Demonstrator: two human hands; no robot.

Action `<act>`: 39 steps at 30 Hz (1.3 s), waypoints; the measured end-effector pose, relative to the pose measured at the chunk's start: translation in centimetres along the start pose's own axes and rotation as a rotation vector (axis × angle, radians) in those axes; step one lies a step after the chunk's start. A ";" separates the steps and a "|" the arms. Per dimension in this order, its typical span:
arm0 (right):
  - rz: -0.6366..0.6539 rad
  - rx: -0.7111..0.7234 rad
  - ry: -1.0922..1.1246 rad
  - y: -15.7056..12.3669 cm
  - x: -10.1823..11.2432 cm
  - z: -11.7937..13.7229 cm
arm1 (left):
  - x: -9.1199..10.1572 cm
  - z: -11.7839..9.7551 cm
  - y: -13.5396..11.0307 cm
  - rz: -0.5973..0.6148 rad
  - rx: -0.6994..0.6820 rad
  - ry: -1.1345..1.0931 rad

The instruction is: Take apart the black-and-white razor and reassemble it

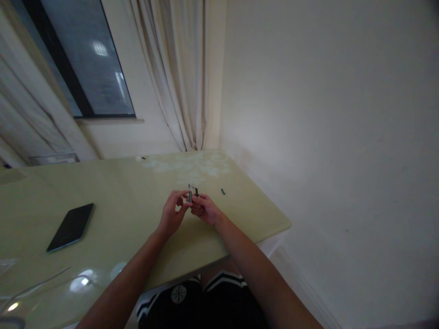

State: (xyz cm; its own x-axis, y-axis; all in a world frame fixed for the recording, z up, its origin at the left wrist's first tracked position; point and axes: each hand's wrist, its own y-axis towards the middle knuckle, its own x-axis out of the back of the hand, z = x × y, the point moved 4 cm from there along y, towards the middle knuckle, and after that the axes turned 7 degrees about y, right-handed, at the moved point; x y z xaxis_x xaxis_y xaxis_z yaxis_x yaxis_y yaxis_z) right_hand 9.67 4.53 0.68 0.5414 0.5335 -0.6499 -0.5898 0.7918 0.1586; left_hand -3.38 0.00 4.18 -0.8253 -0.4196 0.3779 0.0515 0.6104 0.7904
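Right of tablet (71, 227), above desk (126, 201): left hand (171, 214), fingers clamped on small green-faced piece (190, 197); right hand (206, 211), fingers closed on small dark part (196, 191). Farther right of tablet: dark strip (222, 191) on desk. Near side of tablet: thin cable (51, 277).

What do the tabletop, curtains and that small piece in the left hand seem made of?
Tabletop: glossy, perhaps glass or plastic, since it mirrors bright lights.
Curtains: matte fabric, from their soft hanging folds.
Small piece: dark-edged, greenish, maybe hard plastic; too small to tell.
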 end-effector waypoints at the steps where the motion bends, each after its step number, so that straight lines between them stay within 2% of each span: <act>1: -0.021 0.024 -0.042 0.1 0.2 0.0 | 0.0 0.2 0.0 0.005 0.035 -0.019; 4: -0.153 0.148 -0.248 0.4 1.0 0.5 | 0.0 1.3 0.1 0.033 0.200 -0.131; 7: -0.281 0.305 -0.539 0.1 1.4 1.2 | -0.5 2.6 -0.1 0.123 0.460 -0.317; 11: -0.276 0.458 -0.910 -0.7 0.7 1.5 | -1.4 4.0 -1.0 0.203 0.786 -0.604; 14: -0.245 0.571 -1.123 -1.2 0.0 1.5 | -1.9 4.6 -1.6 0.280 0.904 -0.724; 17: -0.230 0.642 -1.249 -1.5 -0.3 1.7 | -2.2 5.0 -2.0 0.364 0.928 -0.755; 21: -0.200 0.662 -1.296 -1.6 -0.4 1.8 | -2.1 5.3 -2.3 0.362 0.931 -0.773; 23: -0.198 0.642 -1.251 -1.6 -0.3 1.8 | -1.9 5.2 -2.1 0.325 0.927 -0.784; 27: -0.237 0.577 -1.087 -1.7 -0.1 2.1 | -0.8 4.8 -1.0 0.130 0.831 -0.771; 29: -0.234 0.552 -1.048 -1.8 -0.2 2.2 | -0.3 4.6 -0.6 0.072 0.785 -0.752; 33: -0.205 0.529 -1.050 -1.8 -0.6 2.2 | -0.1 4.3 -0.3 0.062 0.728 -0.728; 39: -0.165 0.568 -1.039 -1.9 -1.0 2.2 | -0.2 4.0 -0.4 0.113 0.668 -0.687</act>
State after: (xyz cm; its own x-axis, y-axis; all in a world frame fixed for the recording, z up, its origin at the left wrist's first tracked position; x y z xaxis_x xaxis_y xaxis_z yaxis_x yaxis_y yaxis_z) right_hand 11.55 3.19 2.69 0.9655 0.1911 0.1768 -0.2598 0.7525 0.6053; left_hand -5.49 2.53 1.81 -0.9950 0.0208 -0.0975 -0.0042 0.9685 0.2489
